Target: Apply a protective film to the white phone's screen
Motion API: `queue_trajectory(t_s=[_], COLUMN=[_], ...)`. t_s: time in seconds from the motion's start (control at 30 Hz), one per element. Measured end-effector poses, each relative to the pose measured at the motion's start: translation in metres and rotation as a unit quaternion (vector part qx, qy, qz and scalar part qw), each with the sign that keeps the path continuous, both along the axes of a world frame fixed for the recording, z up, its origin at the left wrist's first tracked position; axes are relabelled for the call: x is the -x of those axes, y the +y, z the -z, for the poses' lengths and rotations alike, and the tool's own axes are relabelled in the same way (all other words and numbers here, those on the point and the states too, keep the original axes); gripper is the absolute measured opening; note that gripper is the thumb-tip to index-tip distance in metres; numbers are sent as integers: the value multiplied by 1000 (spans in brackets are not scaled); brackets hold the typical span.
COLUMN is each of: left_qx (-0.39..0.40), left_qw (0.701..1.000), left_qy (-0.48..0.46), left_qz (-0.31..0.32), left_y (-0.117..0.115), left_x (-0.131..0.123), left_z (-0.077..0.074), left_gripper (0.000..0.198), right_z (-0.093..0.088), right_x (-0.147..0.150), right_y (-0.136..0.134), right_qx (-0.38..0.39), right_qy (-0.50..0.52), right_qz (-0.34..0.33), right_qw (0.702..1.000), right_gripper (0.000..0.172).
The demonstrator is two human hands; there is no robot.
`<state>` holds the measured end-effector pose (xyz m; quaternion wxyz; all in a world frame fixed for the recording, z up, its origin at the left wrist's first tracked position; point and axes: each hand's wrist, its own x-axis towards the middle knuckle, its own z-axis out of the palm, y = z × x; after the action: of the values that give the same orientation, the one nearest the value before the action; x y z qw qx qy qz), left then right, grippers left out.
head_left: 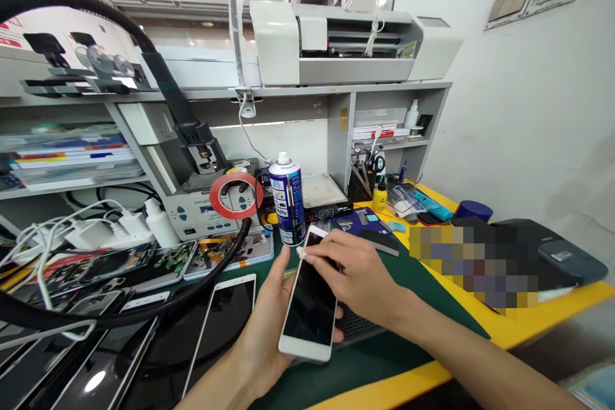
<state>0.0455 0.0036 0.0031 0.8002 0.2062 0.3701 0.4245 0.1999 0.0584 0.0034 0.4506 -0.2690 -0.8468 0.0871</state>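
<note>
A white-framed smartphone [310, 307] with a dark screen lies in my left hand [264, 327], tilted upward over the green mat. The thumb runs along its left edge and fingertips show at its right edge. My right hand [358, 269] is over the phone's upper half, thumb and forefinger pinched on a small white wad [302, 252], perhaps tissue or cotton. The wad is at the upper left edge of the phone. Part of the screen is hidden behind my right hand. Beneath it, a dark perforated pad [358, 325] rests on the green mat [418, 327].
A blue spray can [287, 202] stands just behind the phone. Left are a roll of red tape [236, 195], a black hose [211, 291], another white phone [223, 314] and several dark screens. A yellow bottle [379, 197] and a black bag [509, 243] are right.
</note>
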Motion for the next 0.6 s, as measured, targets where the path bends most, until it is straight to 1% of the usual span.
queue_trajectory(t_s=[0.13, 0.2, 0.27, 0.4, 0.47, 0.53, 0.6], left_qx=[-20, -20, -11, -3, -3, -4, -11], left_qw=[1000, 999, 1000, 1000, 1000, 1000, 1000], left_qy=[2, 0, 5, 15, 16, 16, 17], left_qz=[20, 27, 27, 2, -11, -18, -17], left_y=[-1, -2, -3, -3, -2, -2, -3], left_x=[-4, -5, -3, 2, 4, 6, 5], left_z=[-3, -3, -3, -1, 1, 1, 0], left_gripper=[67, 68, 67, 63, 60, 58, 57], right_z=[-7, -7, -6, 1, 5, 7, 8], right_x=[-6, -5, -3, 6, 9, 12, 11], right_y=[7, 7, 4, -9, -15, -17, -14], right_qx=[23, 20, 7, -24, -47, -68, -82], right_qy=[48, 62, 60, 25, 14, 14, 27], right_qz=[47, 49, 29, -55, -86, -87, -63], right_qw=[997, 997, 998, 998, 995, 994, 994], right_gripper=[17, 16, 17, 18, 17, 16, 15])
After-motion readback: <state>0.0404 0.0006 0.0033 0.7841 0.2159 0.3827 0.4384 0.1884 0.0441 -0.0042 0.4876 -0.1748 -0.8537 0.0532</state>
